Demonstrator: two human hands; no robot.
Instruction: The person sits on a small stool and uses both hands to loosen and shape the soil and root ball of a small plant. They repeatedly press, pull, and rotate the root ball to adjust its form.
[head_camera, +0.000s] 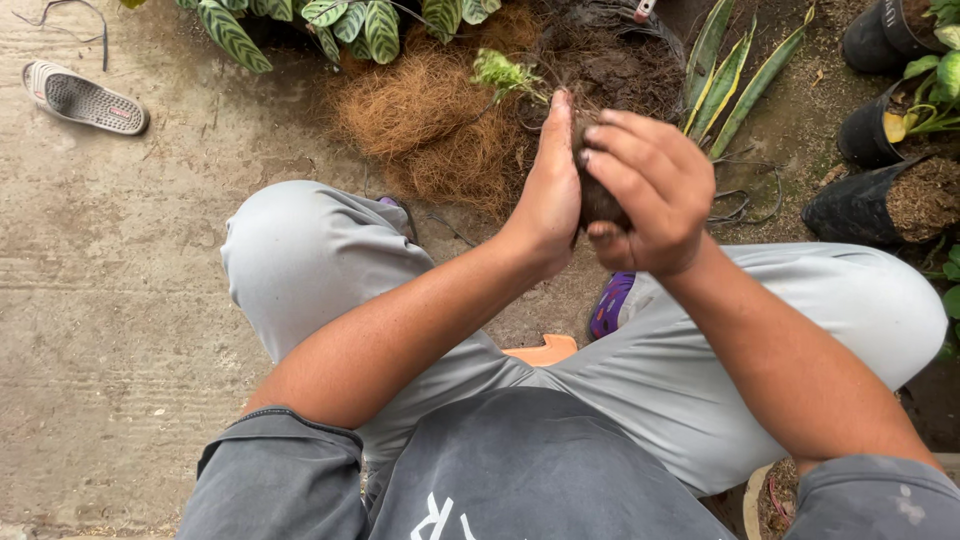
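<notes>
Both hands are pressed together around a dark clump of soil and roots (598, 200), the root ball of a small green seedling (503, 73) whose leaves stick out beyond my fingers. My left hand (549, 195) cups the clump from the left, fingers straight and pointing away. My right hand (647, 190) wraps over it from the right, fingers curled on top. The hands are held above my knees, in front of a heap of brown coconut fibre (430, 120) and a mound of dark soil (620, 60).
I am squatting in grey trousers on a concrete floor (110, 300). A white sandal (85, 98) lies far left. Striped-leaf plants (350, 20) stand at the back, long green leaves (745, 80) right of the soil, black grow bags (870, 205) with plants at the right edge.
</notes>
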